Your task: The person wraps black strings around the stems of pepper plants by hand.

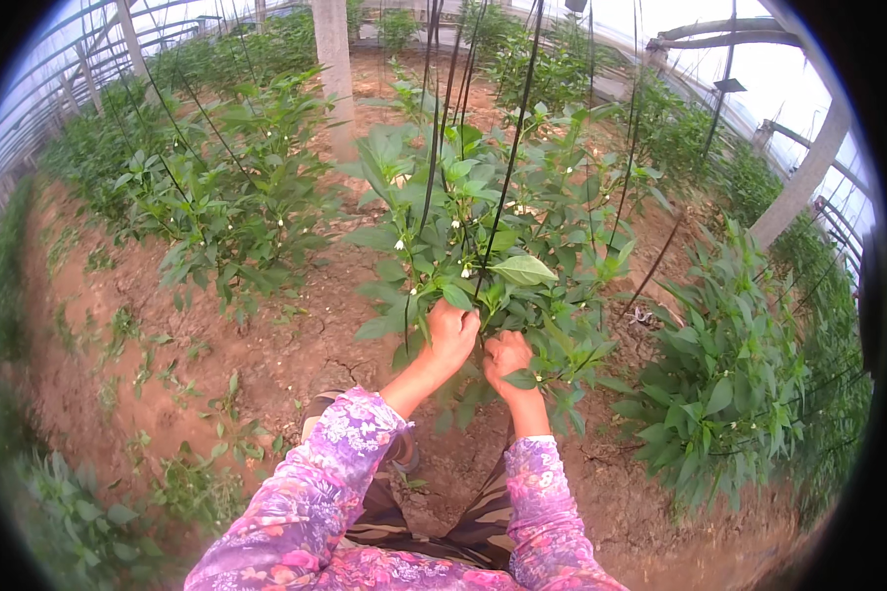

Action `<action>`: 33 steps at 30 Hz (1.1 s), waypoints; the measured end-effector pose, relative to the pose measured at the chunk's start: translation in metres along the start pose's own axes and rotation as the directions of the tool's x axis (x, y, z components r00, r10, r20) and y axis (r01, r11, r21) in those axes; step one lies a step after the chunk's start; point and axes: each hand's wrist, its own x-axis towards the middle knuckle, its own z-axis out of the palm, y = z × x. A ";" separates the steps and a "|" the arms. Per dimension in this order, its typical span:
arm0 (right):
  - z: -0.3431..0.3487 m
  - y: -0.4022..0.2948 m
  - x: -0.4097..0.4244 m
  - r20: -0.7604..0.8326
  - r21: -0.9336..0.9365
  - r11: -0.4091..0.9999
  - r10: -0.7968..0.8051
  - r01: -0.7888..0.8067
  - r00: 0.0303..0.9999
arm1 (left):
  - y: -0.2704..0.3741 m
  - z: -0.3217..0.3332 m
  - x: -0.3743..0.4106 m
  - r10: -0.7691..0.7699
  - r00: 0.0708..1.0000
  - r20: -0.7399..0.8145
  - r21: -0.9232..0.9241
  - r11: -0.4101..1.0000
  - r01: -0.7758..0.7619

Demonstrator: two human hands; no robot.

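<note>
A leafy pepper plant (451, 214) with small white flowers stands in front of me, dark strings (514, 148) running up from it. At its lower front, my left hand (451, 332) is curled among the leaves beside a string, with its fingertips hidden. My right hand (506, 354) is bent close to the right of it, lower on the plant, the fingers curled in around the stems. What either hand grips is hidden by the fingers and leaves. One pale, upturned leaf (523, 270) lies just above my hands.
More pepper plants grow at the left (244, 185) and right (724, 384). A concrete post (332, 74) rises behind, and a slanting post (806, 173) stands at the right. Cut or fallen greenery (233, 421) lies on the bare soil (303, 362) at the left. Further strings hang around.
</note>
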 end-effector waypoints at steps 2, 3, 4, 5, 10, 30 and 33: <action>0.002 0.008 -0.005 0.013 -0.031 1.000 -0.001 0.001 1.000 | 0.012 0.000 -0.005 -0.334 0.915 0.224 -0.272 0.880 0.388; 0.004 0.009 -0.005 0.031 0.013 1.000 -0.012 0.011 0.999 | 0.016 -0.002 -0.005 -0.337 0.890 0.308 -0.303 0.852 0.427; 0.005 0.010 -0.006 0.049 0.057 0.998 -0.023 0.020 0.999 | 0.019 -0.003 -0.006 -0.333 0.858 0.390 -0.329 0.820 0.468; 0.006 0.012 -0.007 0.066 0.100 0.995 -0.035 0.028 0.997 | 0.020 -0.004 -0.008 -0.323 0.822 0.469 -0.350 0.786 0.509; -0.015 0.009 -0.014 -0.122 0.175 0.975 -0.119 0.139 0.985 | 0.009 -0.010 -0.020 0.133 0.857 0.498 -0.166 0.985 -0.057; -0.058 -0.023 0.032 0.328 0.893 0.291 0.102 -0.343 0.939 | -0.010 -0.026 -0.001 -0.401 0.796 0.453 -0.435 0.680 0.590; -0.056 -0.023 0.032 0.316 0.861 0.394 0.083 -0.323 0.945 | 0.003 -0.023 0.007 -0.421 0.788 0.449 -0.293 0.764 0.575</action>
